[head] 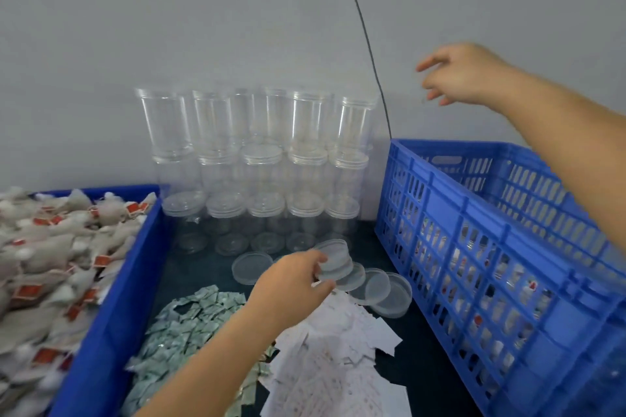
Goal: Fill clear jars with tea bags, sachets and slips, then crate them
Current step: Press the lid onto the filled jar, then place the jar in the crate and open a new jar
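1. At the bottom centre of the frame, the loose heap of white printed paper slips (333,359) lies touching the pile of pale green foil sachets (189,322). Your left forearm passes right over both; drag it back low and you could sweep the two piles together or push slips off the dark tabletop (416,379).
2. Just beyond, at centre, your left hand (291,281) pinches a round clear plastic lid (333,256) by its rim, between thumb and fingers. It appears to sit on top of another lid, so two may lift as one, or the thin rim may slip from your grasp.
3. The row of loose clear lids (382,288) beside it overlaps and leans on edge; a nudge could set them rolling toward the slatted blue plastic crate (481,247) on the right.
4. At the left edge, the solid blue bin (128,281) is heaped above its rim with grey-white tea bags carrying red tags (50,264); a knock could spill some.
5. Further back, at centre, the stack of empty clear plastic jars (257,159) stands three tiers high against the wall. Pulling one from a lower tier would likely topple those above.
6. Upper right, your right hand (464,74) hangs above the crate, fingers spread and holding nothing. The thin black cable (367,44) hangs just beside it; a careless swing could snag it.
7. Filled jars show dimly through the crate slats; I cannot tell how many.
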